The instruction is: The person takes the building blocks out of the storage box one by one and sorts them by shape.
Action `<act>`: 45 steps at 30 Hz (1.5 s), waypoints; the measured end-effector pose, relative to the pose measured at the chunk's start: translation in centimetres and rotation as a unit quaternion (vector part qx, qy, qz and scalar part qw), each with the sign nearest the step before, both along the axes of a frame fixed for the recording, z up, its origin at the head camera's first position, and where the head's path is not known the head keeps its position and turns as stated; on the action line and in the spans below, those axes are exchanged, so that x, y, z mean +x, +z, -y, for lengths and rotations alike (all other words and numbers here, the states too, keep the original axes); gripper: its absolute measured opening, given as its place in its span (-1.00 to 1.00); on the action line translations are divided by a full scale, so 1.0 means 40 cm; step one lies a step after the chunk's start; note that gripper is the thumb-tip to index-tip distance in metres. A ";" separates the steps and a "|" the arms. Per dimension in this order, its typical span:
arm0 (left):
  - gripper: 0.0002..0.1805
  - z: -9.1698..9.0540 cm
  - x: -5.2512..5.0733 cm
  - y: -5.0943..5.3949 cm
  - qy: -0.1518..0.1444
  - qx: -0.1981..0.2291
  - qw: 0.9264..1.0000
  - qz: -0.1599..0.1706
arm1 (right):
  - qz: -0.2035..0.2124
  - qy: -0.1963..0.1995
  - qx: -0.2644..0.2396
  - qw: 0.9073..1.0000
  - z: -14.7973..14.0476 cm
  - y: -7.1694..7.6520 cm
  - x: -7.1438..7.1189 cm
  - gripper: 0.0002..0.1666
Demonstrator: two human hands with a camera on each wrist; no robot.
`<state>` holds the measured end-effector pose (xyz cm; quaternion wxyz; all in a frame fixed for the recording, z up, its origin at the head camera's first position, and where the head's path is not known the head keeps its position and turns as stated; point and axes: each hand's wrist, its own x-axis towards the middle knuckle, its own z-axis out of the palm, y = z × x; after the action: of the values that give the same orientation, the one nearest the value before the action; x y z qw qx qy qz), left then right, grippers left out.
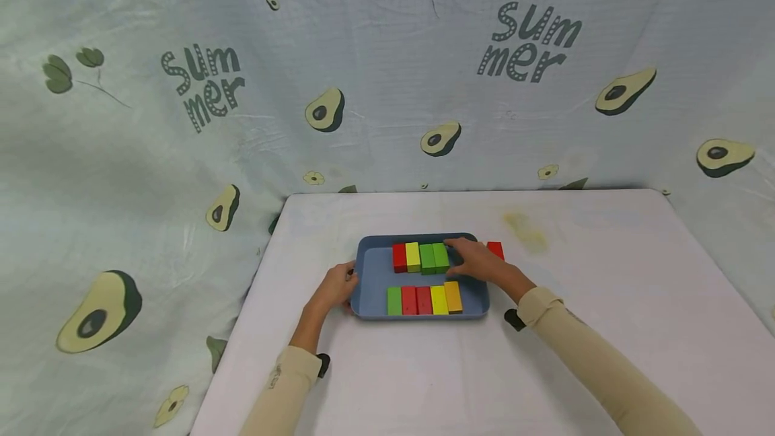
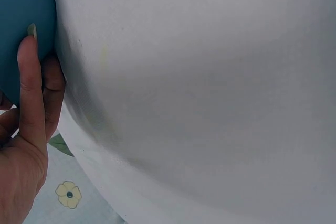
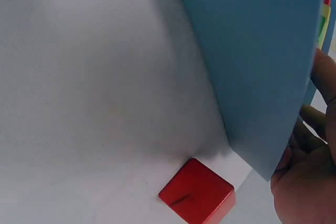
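A blue-grey tray (image 1: 375, 288) lies on the table with two rows of coloured blocks in it. The back row runs red (image 1: 399, 258), yellow (image 1: 413, 257), then two greens. My right hand (image 1: 478, 261) reaches over the tray's right side. Its thumb and a finger meet the two ends of the rightmost green block (image 1: 440, 258). The front row has a green, two reds, a yellow and an orange block (image 1: 453, 297). At the tray's left edge, my left hand (image 1: 334, 286) grips the rim; its fingers touch the tray's outer wall (image 2: 26, 3) in the left wrist view.
Just outside the tray's right side, a red block (image 3: 197, 192) lies on the white table (image 1: 575, 328); my right hand partly hides it in the head view. An avocado-patterned cloth (image 1: 387, 73) hangs behind the table.
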<state>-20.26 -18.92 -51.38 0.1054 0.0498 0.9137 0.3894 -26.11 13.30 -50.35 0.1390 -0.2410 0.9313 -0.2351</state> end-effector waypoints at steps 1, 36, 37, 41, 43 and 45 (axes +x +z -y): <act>-0.49 0.000 0.000 0.001 -0.002 0.000 1.000 0.000 | 0.005 -0.002 0.001 1.000 0.001 -0.001 -0.001 -0.09; -0.49 0.000 0.006 0.001 0.004 0.018 1.000 0.005 | 0.053 -0.030 -0.043 0.997 -0.009 0.012 -0.025 -0.16; -0.48 0.000 0.006 0.001 0.006 0.022 1.000 0.008 | 0.057 -0.032 -0.046 0.997 -0.012 0.014 -0.024 -0.16; -0.48 -0.001 0.002 0.002 0.010 0.014 1.000 0.003 | 0.070 -0.040 -0.064 0.995 -0.024 0.026 -0.024 -0.16; -0.49 -0.002 0.001 0.002 0.007 0.007 1.000 -0.003 | 0.074 -0.045 -0.073 0.994 -0.032 0.031 -0.026 -0.16; -0.49 -0.005 0.000 0.003 0.005 0.004 1.000 -0.003 | 0.074 -0.044 -0.076 0.993 -0.044 0.034 -0.030 -0.16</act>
<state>-20.27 -18.72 -51.28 0.1007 0.0465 0.9127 0.3933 -27.31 15.06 -49.00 0.1783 -0.1913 0.9078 -0.3278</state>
